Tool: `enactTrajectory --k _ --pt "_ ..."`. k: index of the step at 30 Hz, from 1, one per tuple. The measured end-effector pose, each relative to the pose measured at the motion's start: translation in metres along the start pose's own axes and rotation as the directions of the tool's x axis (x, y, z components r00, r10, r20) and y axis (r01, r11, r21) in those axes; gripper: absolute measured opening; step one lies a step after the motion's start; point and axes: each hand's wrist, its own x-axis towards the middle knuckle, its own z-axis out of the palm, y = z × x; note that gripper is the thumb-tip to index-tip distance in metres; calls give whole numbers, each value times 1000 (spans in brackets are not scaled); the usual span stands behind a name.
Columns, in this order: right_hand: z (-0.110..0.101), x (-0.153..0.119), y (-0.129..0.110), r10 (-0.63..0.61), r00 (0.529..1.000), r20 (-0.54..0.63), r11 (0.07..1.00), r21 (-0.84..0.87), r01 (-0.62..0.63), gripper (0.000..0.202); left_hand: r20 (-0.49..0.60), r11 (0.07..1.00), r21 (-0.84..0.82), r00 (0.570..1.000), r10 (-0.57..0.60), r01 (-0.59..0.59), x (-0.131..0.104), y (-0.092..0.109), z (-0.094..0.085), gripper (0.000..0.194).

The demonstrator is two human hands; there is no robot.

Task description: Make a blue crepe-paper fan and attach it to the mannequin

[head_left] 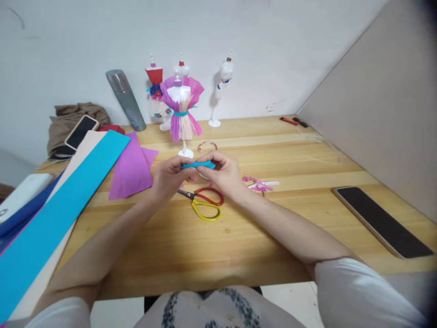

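A small pleated strip of blue crepe paper (pixel 199 165) is pinched between both my hands above the table. My left hand (pixel 170 175) grips its left end, and my right hand (pixel 223 172) has the right end, fingers curled round it. Just below them lie scissors (pixel 201 202) with one red and one yellow handle, blades pointing left. Behind my hands stands a small white dress form (pixel 179 94), dressed in purple and pale pink crepe paper with a blue band at the waist.
Long blue crepe paper (pixel 64 214) and purple sheets (pixel 131 171) lie at left, near a phone (pixel 82 132) and a leaning bottle (pixel 126 100). More dress forms (pixel 226 73) stand by the wall. Pink scraps (pixel 260 184) and a large phone (pixel 382 221) lie at right.
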Motion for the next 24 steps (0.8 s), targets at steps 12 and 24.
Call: enactTrajectory --k 12,24 --pt "-1 0 -2 62 998 22 992 106 -64 12 -13 1000 -16 1000 14 -14 -2 4 2 35" --pt "-2 -2 -4 87 996 12 987 133 -88 23 -99 998 0 993 69 -69 -5 -1 1 26"
